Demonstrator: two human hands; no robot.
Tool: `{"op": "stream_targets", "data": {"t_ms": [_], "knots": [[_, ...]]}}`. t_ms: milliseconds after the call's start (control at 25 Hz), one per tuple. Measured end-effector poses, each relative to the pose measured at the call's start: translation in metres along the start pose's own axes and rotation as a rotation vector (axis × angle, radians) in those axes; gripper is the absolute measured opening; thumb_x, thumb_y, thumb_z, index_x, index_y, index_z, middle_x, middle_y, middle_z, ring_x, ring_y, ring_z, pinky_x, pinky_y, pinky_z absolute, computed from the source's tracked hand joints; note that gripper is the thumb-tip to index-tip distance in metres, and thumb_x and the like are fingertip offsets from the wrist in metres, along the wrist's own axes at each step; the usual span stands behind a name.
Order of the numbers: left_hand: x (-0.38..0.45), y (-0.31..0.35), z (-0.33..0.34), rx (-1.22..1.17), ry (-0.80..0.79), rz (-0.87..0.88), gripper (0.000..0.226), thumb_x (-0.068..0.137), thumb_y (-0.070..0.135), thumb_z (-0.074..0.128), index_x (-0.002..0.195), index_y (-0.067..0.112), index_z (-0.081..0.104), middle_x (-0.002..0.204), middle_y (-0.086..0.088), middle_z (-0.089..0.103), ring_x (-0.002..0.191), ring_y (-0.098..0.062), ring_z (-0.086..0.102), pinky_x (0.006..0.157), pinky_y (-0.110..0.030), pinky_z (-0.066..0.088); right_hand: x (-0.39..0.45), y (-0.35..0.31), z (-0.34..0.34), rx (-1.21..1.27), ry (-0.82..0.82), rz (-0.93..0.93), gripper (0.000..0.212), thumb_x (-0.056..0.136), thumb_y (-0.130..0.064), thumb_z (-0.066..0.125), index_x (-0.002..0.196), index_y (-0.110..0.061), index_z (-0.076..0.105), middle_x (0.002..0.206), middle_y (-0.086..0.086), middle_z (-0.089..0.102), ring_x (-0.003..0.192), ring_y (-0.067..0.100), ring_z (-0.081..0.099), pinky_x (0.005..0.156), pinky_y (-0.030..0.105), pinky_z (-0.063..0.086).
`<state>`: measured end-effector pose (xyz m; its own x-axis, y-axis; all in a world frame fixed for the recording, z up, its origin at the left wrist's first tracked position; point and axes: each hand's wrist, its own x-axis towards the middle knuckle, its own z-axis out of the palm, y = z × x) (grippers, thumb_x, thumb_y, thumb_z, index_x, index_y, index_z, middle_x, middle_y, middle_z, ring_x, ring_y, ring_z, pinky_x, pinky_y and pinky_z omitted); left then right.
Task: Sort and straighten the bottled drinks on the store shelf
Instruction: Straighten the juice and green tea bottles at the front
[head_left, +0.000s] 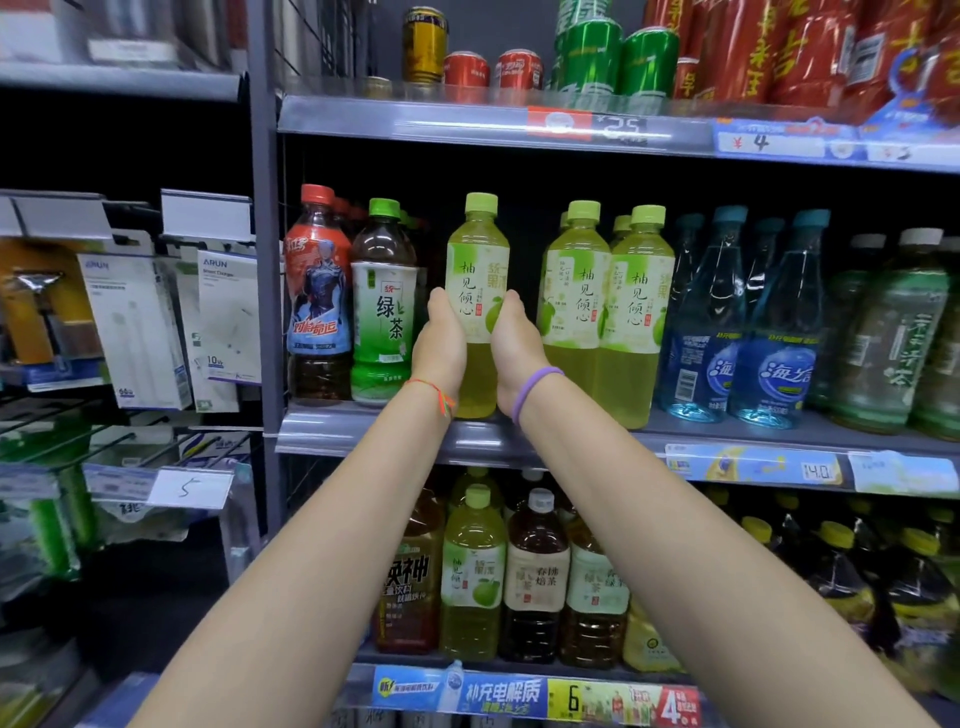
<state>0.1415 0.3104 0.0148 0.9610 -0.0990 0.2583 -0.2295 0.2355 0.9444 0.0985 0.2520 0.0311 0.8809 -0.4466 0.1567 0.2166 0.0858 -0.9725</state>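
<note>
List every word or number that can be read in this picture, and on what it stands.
"绿茶": label of the green tea bottle.
"柚见倾心": label of the yellow-green bottle held by both hands.
"ARUN": white box on the left rack.
"4": price tag on the upper shelf.
"5": handwritten tag.
Smaller print is too blurred.

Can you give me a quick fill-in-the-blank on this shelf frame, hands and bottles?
1. Both hands, the left hand and right hand, hold one bottle with a ____ cap.
2. The wristband on the right wrist is ____.
3. Left of the held bottle stands a green tea bottle, then one with a ____ cap.
4. The shelf above carries ____.

Missing words: light green; purple; red; cans
</note>
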Motion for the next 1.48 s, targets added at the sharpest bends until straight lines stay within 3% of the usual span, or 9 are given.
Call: {"op": "stream_targets", "data": {"t_ms": [160, 240, 320, 400, 520, 600, 760, 920, 1480], "knots": [[-0.001, -0.001, -0.004, 0.061, 0.037, 0.018, 0.059, 0.094, 0.06, 0.02, 0.089, 0.027, 0.069, 0.108, -0.005, 0.071, 0.105, -0.028, 0.064, 0.101, -0.044, 0.049, -0.006, 0.002, -0.01, -0.238, -0.038, -0.116, 0.037, 0.091, -0.034, 0.04, 0.106, -0.014, 0.067, 0.109, 0.01, 0.071, 0.108, 0.032, 0.064, 0.099, 0.048, 0.049], [-0.011, -0.003, 0.001, 0.229, 0.084, 0.096, 0.057, 0.097, 0.057, 0.025, 0.116, 0.018, 0.063, 0.118, -0.003, 0.064, 0.109, -0.027, 0.059, 0.099, -0.04, 0.046, -0.023, -0.009, -0.035, -0.43, 0.066, -0.421, 0.031, 0.087, -0.025, 0.042, 0.092, -0.009, 0.068, 0.093, 0.013, 0.073, 0.093, 0.032, 0.069, 0.084, 0.046, 0.056], [-0.032, -0.008, 0.007, 0.551, 0.202, 0.364, 0.061, 0.097, 0.052, 0.039, 0.14, 0.009, 0.043, 0.131, -0.01, 0.054, 0.12, -0.03, 0.051, 0.1, -0.041, 0.042, -0.037, -0.03, -0.074, -0.423, 0.332, -0.783, 0.026, 0.086, -0.02, 0.044, 0.081, -0.012, 0.068, 0.073, 0.007, 0.071, 0.074, 0.029, 0.069, 0.068, 0.04, 0.056], [-0.056, -0.015, 0.016, 0.873, 0.318, 0.756, 0.073, 0.092, 0.046, 0.048, 0.149, 0.002, 0.032, 0.148, -0.022, 0.04, 0.139, -0.037, 0.036, 0.115, -0.048, 0.029, -0.034, -0.05, -0.114, -0.334, 0.565, -0.918, 0.026, 0.085, -0.018, 0.043, 0.087, -0.013, 0.068, 0.079, 0.004, 0.07, 0.078, 0.025, 0.065, 0.071, 0.039, 0.052], [-0.061, -0.026, 0.041, 0.953, 0.223, 1.099, 0.069, 0.09, 0.033, 0.051, 0.148, -0.001, 0.037, 0.153, -0.026, 0.035, 0.144, -0.041, 0.03, 0.12, -0.053, 0.025, -0.008, -0.043, -0.141, -0.4, 0.562, -0.604, 0.027, 0.096, -0.022, 0.037, 0.106, -0.015, 0.062, 0.096, -0.001, 0.062, 0.095, 0.021, 0.054, 0.079, 0.031, 0.04], [-0.062, -0.027, 0.056, 0.934, 0.125, 1.014, 0.071, 0.09, 0.031, 0.054, 0.151, 0.002, 0.032, 0.155, -0.026, 0.031, 0.144, -0.04, 0.032, 0.117, -0.049, 0.032, 0.008, -0.027, -0.142, -0.388, 0.381, -0.371, 0.04, 0.102, -0.039, 0.029, 0.097, -0.02, 0.063, 0.097, -0.002, 0.064, 0.097, 0.021, 0.056, 0.082, 0.032, 0.041], [-0.06, -0.032, 0.072, 0.877, 0.027, 0.825, 0.085, 0.091, 0.029, 0.058, 0.158, 0.013, 0.008, 0.159, -0.023, 0.018, 0.13, -0.038, 0.049, 0.096, -0.044, 0.053, 0.042, -0.007, -0.155, -0.038, 0.144, -0.087, 0.068, 0.091, -0.073, 0.026, 0.122, -0.028, 0.067, 0.121, 0.0, 0.07, 0.116, 0.021, 0.06, 0.108, 0.043, 0.04], [-0.057, -0.036, 0.075, 0.824, 0.025, 0.847, 0.089, 0.09, 0.025, 0.057, 0.156, 0.023, -0.002, 0.148, -0.02, 0.032, 0.104, -0.033, 0.06, 0.073, -0.041, 0.058, 0.065, 0.003, -0.164, 0.048, 0.066, -0.076, 0.069, 0.077, -0.077, 0.043, 0.121, -0.031, 0.069, 0.119, 0.002, 0.071, 0.121, 0.026, 0.06, 0.111, 0.053, 0.037], [-0.059, -0.039, 0.062, 1.166, 0.352, 0.897, 0.082, 0.083, 0.028, 0.061, 0.153, 0.009, 0.024, 0.138, -0.025, 0.049, 0.121, -0.04, 0.052, 0.096, -0.05, 0.042, 0.053, 0.002, -0.138, 0.29, -0.294, -0.051, 0.054, 0.099, -0.05, 0.039, 0.136, -0.016, 0.058, 0.131, 0.013, 0.063, 0.123, 0.03, 0.059, 0.11, 0.049, 0.04]]}}
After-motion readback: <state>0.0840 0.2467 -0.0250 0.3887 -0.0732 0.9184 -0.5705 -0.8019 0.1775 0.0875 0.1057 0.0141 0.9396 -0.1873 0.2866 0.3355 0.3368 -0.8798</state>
